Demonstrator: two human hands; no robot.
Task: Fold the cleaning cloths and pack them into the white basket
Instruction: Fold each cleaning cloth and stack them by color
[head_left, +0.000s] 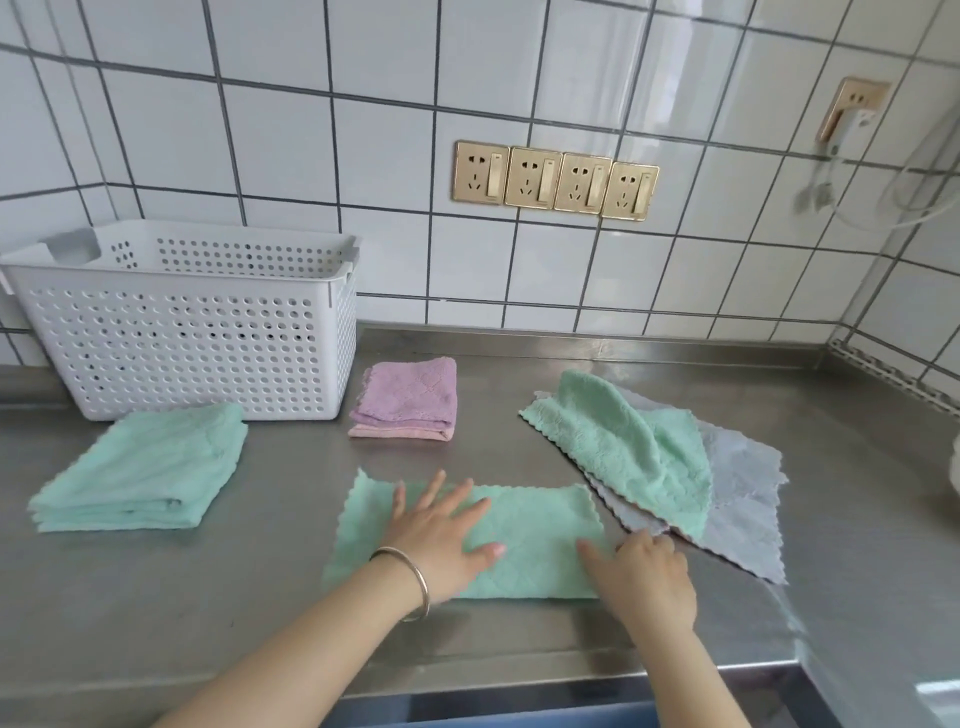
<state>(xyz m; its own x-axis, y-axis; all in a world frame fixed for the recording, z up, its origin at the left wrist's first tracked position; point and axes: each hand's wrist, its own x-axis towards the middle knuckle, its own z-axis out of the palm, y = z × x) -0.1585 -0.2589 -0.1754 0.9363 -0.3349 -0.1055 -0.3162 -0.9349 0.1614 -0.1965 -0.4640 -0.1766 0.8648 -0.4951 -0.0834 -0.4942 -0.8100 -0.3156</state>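
A green cloth (540, 525), folded once into a long strip, lies on the steel counter in front of me. My left hand (441, 535) presses flat on its left half, fingers spread. My right hand (649, 577) holds the strip's right end, thumb on top and fingers curled at the edge. The white perforated basket (187, 332) stands at the back left. In front of it sits a stack of folded green cloths (140, 467). A folded purple cloth on a pink one (410, 400) lies beside the basket. Unfolded green (623, 447) and grey (743, 493) cloths lie at the right.
The steel counter (260, 597) ends at a front edge near my forearms. A tiled wall with a row of gold sockets (556, 182) rises behind. A white cable (914, 202) hangs at the far right, and a white object shows at the right edge.
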